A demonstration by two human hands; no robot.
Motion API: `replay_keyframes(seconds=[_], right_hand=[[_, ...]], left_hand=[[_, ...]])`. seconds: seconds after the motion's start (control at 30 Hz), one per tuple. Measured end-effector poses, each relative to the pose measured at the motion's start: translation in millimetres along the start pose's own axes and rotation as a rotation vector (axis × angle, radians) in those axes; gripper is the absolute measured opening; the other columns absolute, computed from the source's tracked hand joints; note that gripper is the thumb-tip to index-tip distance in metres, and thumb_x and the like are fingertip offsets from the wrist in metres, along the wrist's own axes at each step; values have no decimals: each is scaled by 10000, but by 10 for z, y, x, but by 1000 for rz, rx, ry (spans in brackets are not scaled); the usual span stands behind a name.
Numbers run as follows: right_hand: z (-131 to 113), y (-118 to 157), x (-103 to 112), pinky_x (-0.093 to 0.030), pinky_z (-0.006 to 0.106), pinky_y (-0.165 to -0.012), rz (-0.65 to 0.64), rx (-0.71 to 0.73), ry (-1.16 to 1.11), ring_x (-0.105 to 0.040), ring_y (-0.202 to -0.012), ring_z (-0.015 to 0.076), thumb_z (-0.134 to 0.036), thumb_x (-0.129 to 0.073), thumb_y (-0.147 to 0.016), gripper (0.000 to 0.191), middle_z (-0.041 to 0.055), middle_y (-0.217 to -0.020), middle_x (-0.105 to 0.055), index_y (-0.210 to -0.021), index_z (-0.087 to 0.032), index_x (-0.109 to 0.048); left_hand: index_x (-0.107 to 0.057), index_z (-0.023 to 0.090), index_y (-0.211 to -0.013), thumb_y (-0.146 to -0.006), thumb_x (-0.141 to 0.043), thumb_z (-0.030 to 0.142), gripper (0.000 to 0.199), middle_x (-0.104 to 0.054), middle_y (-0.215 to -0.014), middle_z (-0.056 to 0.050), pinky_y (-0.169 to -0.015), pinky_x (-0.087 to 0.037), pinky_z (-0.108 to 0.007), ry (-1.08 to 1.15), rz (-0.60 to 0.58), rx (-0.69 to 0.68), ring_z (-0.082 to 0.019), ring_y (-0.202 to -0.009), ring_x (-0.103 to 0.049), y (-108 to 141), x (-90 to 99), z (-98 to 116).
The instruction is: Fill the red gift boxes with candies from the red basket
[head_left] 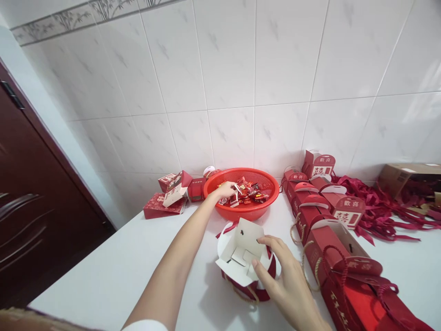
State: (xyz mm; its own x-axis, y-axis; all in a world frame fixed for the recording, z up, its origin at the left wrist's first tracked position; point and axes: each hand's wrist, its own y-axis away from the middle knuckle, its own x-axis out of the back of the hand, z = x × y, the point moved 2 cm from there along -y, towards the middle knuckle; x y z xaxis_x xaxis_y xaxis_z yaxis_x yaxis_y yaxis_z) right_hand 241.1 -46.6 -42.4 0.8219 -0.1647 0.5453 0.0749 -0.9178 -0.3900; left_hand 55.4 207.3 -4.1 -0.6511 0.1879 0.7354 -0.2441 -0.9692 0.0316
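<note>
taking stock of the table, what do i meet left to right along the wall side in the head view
Pile of red boxes → red basket with the left hand in it → red gift box with a white label → ribbon heap → cardboard box.

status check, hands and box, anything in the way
Left hand in red basket, at wrapped packets. Right hand at open box. Red boxes close by right hand; neither hand visibly blocked.

歡喜 on bx flaps [351, 204], 囍 on lbls [342, 218]
</note>
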Motion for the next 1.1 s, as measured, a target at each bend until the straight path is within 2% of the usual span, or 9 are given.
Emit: replay_keyframes(seconds=[0.2, 0.33, 0.53, 0.77, 0.87, 0.97, 1.1], right_hand=[[-47, -14, 28, -540, 408, -955, 4, -32, -38, -658, -1137, 275, -346, -543, -876, 317, 96, -1187, -686, -1145, -211, -642], [-26, -16, 20, -537, 374, -950, 4, -25, -73, -658, -1128, 255, -330, -561, -871, 310, 71, -1188, -688, -1156, -235, -640], [30, -5, -35, -521, 344, -937, 83, -5, -123, -648, -1115, 248, -292, -576, -864, 277, 61, -1166, -694, -1127, -243, -649], [111, 1, -73, -518, 363, -966, 51, 26, -105, -641, -1142, 256, -311, -571, -885, 299, 76, -1208, -679, -1168, -242, -640], [121, 23, -109, -510, 370, -990, 83, 33, -116, -631, -1170, 264, -328, -565, -888, 342, 88, -1242, -674, -1210, -233, -632], [127, 48, -147, -504, 361, -1007, 111, 41, -140, -624, -1184, 261, -347, -555, -901, 369, 98, -1243, -678, -1237, -214, -627], [164, 65, -165, -508, 355, -1015, 94, 55, -151, -625, -1193, 262, -390, -566, -911, 393, 98, -1256, -679, -1256, -212, -628]], left_hand=[[-668, 138, -784, -751, -530, 89, 150, -559, -611, 18, -486, -394, -201, 23, 54, 24, -109, -536, -506, -45, 5, -54], [-652, 146, -746, -722, -579, 125, 81, -565, -610, 22, -518, -405, -209, 14, 81, 27, -120, -562, -531, -80, 10, -96], [-631, 159, -706, -703, -590, 157, 41, -576, -611, 16, -537, -401, -223, 6, 135, 34, -137, -590, -546, -112, 40, -127], [-604, 175, -617, -773, -592, 284, 191, -538, -553, 32, -527, -376, -214, 39, 117, 22, -135, -599, -524, -87, 45, -147], [-569, 177, -578, -805, -598, 351, 288, -509, -516, 26, -513, -369, -222, 64, 111, 36, -140, -576, -522, -99, 42, -164], [-600, 171, -637, -833, -600, 414, 312, -555, -539, 15, -524, -388, -222, 97, 120, 57, -148, -582, -552, -123, 46, -177], [-646, 151, -784, -895, -528, 368, 272, -663, -610, -26, -576, -456, -238, 164, 97, 104, -170, -601, -617, -128, 40, -186]])
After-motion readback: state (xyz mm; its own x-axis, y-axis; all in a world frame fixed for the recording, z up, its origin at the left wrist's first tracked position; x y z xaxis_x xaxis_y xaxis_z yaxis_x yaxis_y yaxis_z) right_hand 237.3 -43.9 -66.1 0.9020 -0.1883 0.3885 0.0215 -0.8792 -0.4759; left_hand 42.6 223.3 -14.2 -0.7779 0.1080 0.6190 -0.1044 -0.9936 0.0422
